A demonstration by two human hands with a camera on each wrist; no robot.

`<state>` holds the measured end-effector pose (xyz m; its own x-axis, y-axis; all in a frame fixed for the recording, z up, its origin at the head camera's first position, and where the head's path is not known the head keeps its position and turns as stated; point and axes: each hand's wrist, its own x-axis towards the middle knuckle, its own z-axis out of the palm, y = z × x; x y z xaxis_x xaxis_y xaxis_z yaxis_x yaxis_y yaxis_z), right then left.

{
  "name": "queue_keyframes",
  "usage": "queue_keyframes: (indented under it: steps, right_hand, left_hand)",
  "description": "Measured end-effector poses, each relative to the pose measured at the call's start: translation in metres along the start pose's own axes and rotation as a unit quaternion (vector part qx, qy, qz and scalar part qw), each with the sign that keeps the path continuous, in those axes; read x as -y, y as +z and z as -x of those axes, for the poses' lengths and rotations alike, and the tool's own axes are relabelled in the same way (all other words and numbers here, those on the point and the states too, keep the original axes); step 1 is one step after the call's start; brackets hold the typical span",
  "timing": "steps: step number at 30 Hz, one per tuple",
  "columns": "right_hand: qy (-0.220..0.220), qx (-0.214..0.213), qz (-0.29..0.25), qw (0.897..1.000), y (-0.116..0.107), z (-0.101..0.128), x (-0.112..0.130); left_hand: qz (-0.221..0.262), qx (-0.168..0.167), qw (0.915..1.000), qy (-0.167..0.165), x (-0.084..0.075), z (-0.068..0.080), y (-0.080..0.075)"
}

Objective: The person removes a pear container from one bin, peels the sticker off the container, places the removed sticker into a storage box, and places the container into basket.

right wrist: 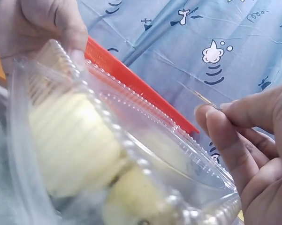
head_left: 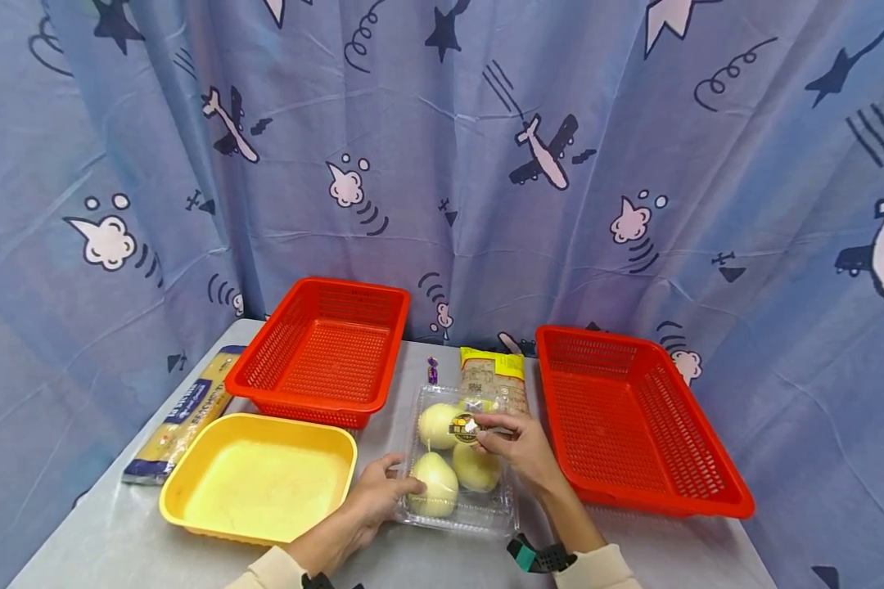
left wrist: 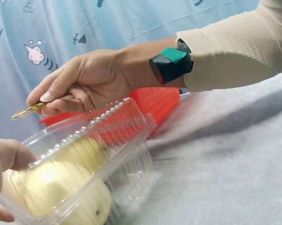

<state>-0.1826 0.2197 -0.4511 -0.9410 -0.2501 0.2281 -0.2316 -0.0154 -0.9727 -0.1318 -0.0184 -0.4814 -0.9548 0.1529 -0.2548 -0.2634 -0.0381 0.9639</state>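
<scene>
A clear plastic clamshell box (head_left: pixel 479 519) of several pale yellow pears (head_left: pixel 435 484) sits in front of me, its lid down. My left hand (head_left: pixel 377 495) grips the box's left side, thumb over the lid's edge. Between thumb and fingertips, my right hand (head_left: pixel 521 450) pinches a round black-and-gold sticker (head_left: pixel 462 429). The left wrist view shows the sticker (left wrist: pixel 28 111) nearly edge-on, raised above the lid. From the right wrist, its thin edge (right wrist: pixel 204 97) shows past the fingertips, with the pears (right wrist: pixel 77 145) visible through the plastic.
Red baskets (head_left: pixel 317 405) (head_left: pixel 651 499) stand at back left and right. A yellow tray (head_left: pixel 258 474) lies at front left, beside a long packet of noodles (head_left: pixel 187 417). Behind the box are a yellow-topped packet (head_left: pixel 492 364) and a small purple-wrapped candy (head_left: pixel 432 370).
</scene>
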Motion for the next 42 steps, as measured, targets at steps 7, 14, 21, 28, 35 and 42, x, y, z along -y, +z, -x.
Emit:
queue_keyframes:
  steps: [7, 14, 21, 28, 35, 42]
  right_hand:
    - [0.008, -0.007, -0.021, 1.000, 0.004, 0.004, 0.001]
    - [0.007, -0.011, -0.025, 1.000, 0.008, 0.008, 0.003]
    - [-0.009, -0.014, -0.022, 1.000, 0.009, 0.010, 0.002]
    - [-0.013, -0.014, -0.036, 0.999, 0.010, 0.014, 0.002]
    - [-0.011, -0.021, -0.041, 0.999, 0.011, 0.015, 0.000]
    - [-0.008, -0.031, -0.039, 0.999, 0.013, 0.016, -0.002]
  left_hand:
    - [-0.044, -0.019, 0.9981, 0.038, -0.015, 0.006, -0.007]
    - [-0.049, -0.019, 0.9961, 0.071, -0.033, 0.015, -0.017]
    - [-0.019, -0.020, 0.9957, 0.088, -0.051, 0.023, -0.029]
    - [-0.002, -0.008, 0.9944, 0.106, -0.058, 0.027, -0.047]
    - [0.004, -0.001, 0.9918, 0.128, -0.061, 0.035, -0.063]
    - [0.005, 0.016, 0.9869, 0.161, -0.067, 0.045, -0.084]
